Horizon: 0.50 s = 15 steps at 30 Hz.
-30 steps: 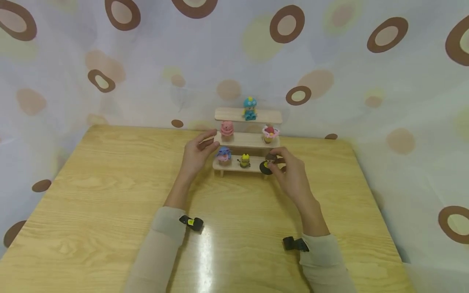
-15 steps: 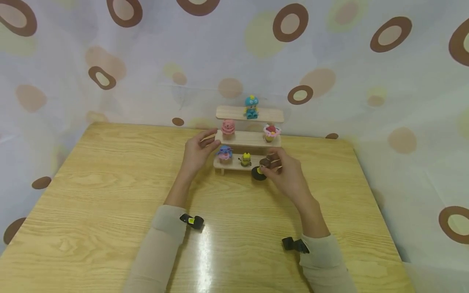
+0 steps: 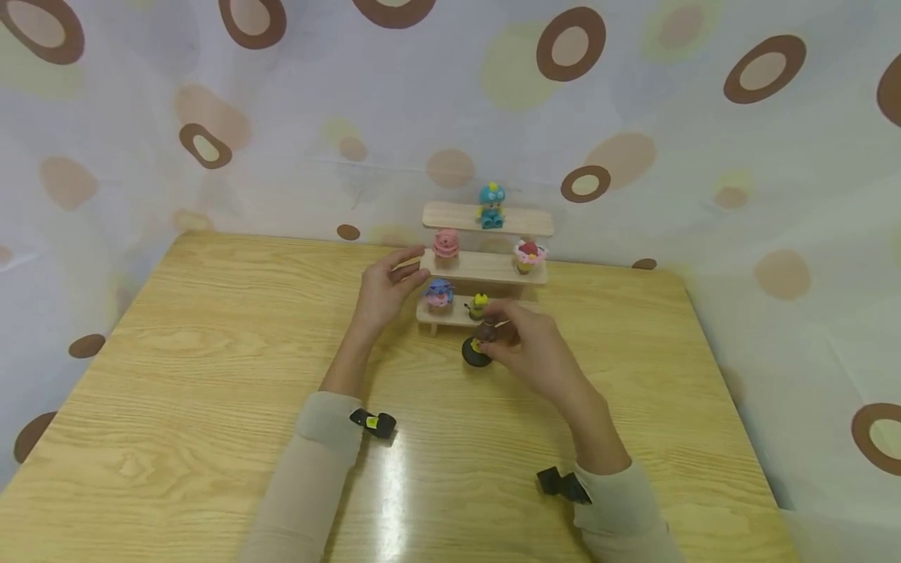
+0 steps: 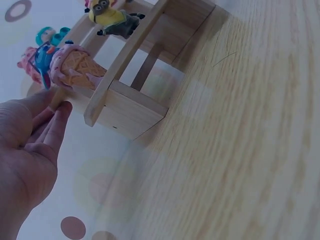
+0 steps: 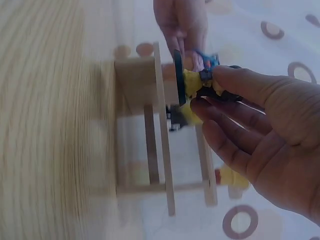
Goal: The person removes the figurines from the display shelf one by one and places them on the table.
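My right hand [image 3: 538,350] pinches a small figurine [image 3: 476,353] with brown hair, a yellow front and a round black base. It holds the figurine off the shelf, in front of the lowest tier; in the right wrist view the base [image 5: 179,77] shows edge-on. My left hand [image 3: 383,291] grips the left end of the middle tier of a three-tier wooden display shelf [image 3: 486,267]. On the lowest tier stand a blue figurine in an ice-cream cone [image 3: 439,294] and a yellow minion figurine [image 3: 478,306], partly behind my right fingers.
A pink figurine [image 3: 446,245] and a cone figurine with a red and pink top [image 3: 529,255] stand on the middle tier. A blue-capped doll [image 3: 491,206] sits on the top tier. Patterned cloth [image 3: 281,180] rises behind the wooden table [image 3: 211,352].
My right hand has lifted the black-based figurine from the right end of the lowest tier and carried it left and toward me. My left hand keeps its grip on the shelf.
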Each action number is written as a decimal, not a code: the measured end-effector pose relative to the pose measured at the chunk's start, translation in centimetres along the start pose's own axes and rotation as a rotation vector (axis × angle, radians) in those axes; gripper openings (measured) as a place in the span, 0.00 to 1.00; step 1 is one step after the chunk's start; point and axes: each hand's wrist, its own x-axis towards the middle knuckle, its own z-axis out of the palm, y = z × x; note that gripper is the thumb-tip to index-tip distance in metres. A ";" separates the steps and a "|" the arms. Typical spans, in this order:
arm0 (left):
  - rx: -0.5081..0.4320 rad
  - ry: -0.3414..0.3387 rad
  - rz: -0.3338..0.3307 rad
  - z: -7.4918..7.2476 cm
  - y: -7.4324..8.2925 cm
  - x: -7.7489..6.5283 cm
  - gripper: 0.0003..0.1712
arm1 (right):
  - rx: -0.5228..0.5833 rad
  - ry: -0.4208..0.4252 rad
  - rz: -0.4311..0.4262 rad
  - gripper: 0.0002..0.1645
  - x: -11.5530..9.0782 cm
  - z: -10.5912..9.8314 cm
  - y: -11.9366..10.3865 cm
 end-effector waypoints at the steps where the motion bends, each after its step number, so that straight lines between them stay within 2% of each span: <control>1: 0.004 -0.001 0.000 0.0 0.1 0.0 0.27 | 0.001 -0.015 -0.009 0.25 0.0 0.2 -0.5; 8: 0.034 0.006 -0.010 0.0 0.1 0.0 0.27 | -0.006 -0.083 -0.070 0.24 0.5 2.7 -3.7; 12: 0.042 0.002 -0.019 0.0 -0.1 0.0 0.27 | -0.020 -0.097 -0.060 0.24 1.0 4.5 -4.2; 15: 0.038 0.004 -0.023 -0.1 -0.1 -0.1 0.27 | -0.090 -0.109 -0.064 0.24 1.4 5.7 -4.1</control>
